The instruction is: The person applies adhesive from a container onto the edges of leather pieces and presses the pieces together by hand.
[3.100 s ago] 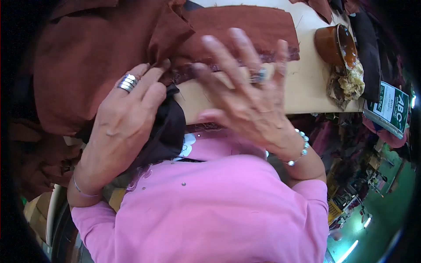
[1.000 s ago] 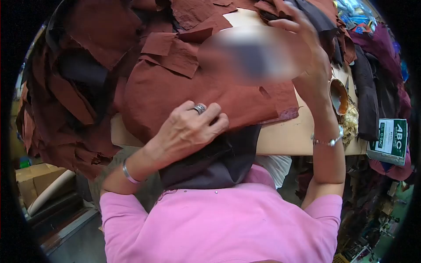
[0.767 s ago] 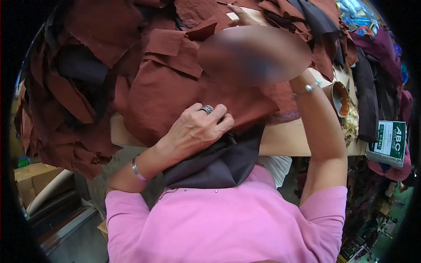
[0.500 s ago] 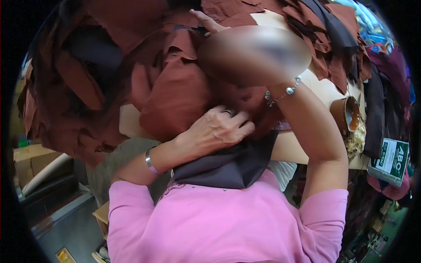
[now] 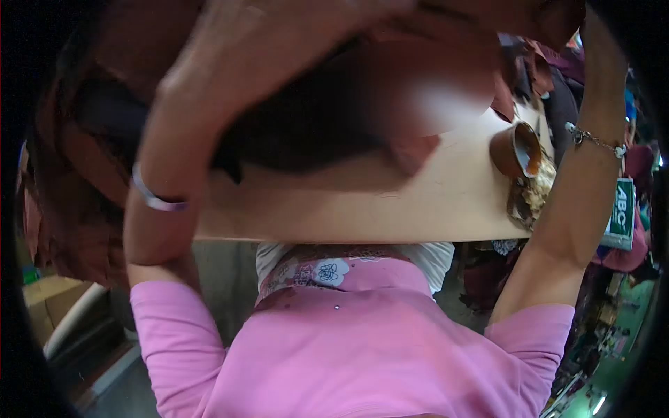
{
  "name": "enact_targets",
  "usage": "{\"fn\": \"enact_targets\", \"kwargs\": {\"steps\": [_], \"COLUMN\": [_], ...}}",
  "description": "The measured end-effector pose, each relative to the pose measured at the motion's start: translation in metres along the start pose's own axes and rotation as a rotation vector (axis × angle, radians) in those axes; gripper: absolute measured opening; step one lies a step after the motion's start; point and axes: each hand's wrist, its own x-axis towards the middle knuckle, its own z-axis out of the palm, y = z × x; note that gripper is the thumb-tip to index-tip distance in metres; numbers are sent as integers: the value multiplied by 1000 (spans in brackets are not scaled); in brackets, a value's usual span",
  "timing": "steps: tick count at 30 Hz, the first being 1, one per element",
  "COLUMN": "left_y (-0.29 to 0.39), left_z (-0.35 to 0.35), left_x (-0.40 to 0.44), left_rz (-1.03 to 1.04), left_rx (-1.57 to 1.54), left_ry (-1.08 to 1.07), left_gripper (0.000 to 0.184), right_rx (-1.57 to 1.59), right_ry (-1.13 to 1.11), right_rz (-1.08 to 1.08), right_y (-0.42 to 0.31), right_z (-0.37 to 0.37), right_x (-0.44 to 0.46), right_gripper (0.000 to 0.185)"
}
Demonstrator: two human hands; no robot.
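My left hand (image 5: 300,28) is raised at the top, smeared by motion and partly cut off by the frame edge; its fingers are not clear. Below and beside it, a dark and reddish-brown cloth piece (image 5: 300,132) spans the upper middle, blurred, its lower edge over the table. At the far right my right forearm (image 5: 592,160) reaches up past the view, and the hand itself does not show. More reddish-brown cloth (image 5: 481,21) hangs between the two arms at the top. Whether either hand grips it is hidden.
The pale tabletop (image 5: 300,212) has its front edge close to my body. A brown cup-like container (image 5: 512,150) lies tipped at the right, beside a pale crumpled clump (image 5: 538,187). Reddish-brown cloth (image 5: 52,188) is piled at the left. A green ABC-labelled pack (image 5: 621,212) hangs at the right.
Both arms have moved up and outward from the cloth in front of my chest. The dark cloth has left my lap and is now raised over the table, baring the tabletop.
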Motion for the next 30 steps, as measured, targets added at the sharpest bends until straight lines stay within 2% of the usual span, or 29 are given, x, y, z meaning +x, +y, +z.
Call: {"fn": "enact_targets", "kwargs": {"steps": [1, 2, 3, 4, 5, 7, 10, 12, 14, 17, 18, 21, 23, 25, 27, 30], "left_y": [-19, -36, -69, -69, -57, -64, -60, -61, -59, -63, -64, -66, -66, -66, -65, -65], "left_z": [-4, -15, -30, -40, -50, -51, -56, -61, -67, -69, -68, -70, -73, -75, -74, -73], "left_x": [4, 6, 1, 1, 1, -10, -49, -75, -96, -122, -128, -134, -133, -131, -129, -130], "left_rz": [-78, -75, 171, 145, 143, 302, 47, -61, -161, -296, -342, -393, -356, -352, -384, -376], "left_rx": [275, 377, 314, 119, 107, -11, -141, -178, -278, -381, -408, -385, -392, -399, -411, -406], "left_ry": [-180, -240, -150, -62, -59, 4, -353, -459, -484, -475, -463, -451, -445, -454, -475, -476], "left_gripper": [9, 7, 14, 22, 27, 22, 27, 27, 28, 29, 30, 32, 32, 33, 33, 33], "right_rx": [-29, -55, -88, -118, -142, -167, 15, 316, 324, 349, 314, 223, 44, 16, 41, -246], "right_ry": [3, 4, 0, 1, 5, 9, 0, -45, -25, -244, -284, -397, -249, -170, -63, -49], "right_rz": [-4, -5, -5, -2, 4, 38, 136, 192, 321, 484, 418, 424, 201, 95, -8, 93], "right_y": [-6, -12, -17, -22, -26, -30, -12, 17, 34, 72, 85, 90, 116, 122, 126, 134], "right_z": [-2, -4, -1, -1, -1, -1, -7, -16, -19, -10, 3, 27, 69, 96, 120, 149], "right_x": [-5, -10, -13, -17, -19, -22, -25, -27, -26, -22, -21, -13, -14, -8, -1, 16], "right_gripper": [48, 50, 53, 55, 58, 63, 71, 67, 64, 62, 65, 70, 76, 84, 83, 73]}}
